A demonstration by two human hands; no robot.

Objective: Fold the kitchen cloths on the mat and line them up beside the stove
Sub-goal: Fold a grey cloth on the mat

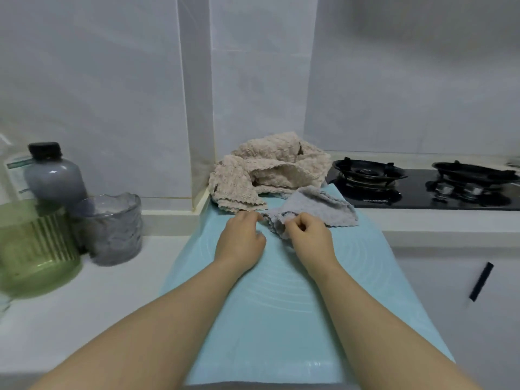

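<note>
Blue mat [281,319]; stove [422,192] lettering illegible

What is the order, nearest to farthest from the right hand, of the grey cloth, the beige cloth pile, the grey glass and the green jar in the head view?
1. grey cloth: pinched by the right hand.
2. beige cloth pile: just behind it.
3. grey glass: left, on the counter.
4. green jar: farthest left.

Dim, flat, cool light with faint shadows; overall soft blur, wide-angle bending toward the edges.
</note>
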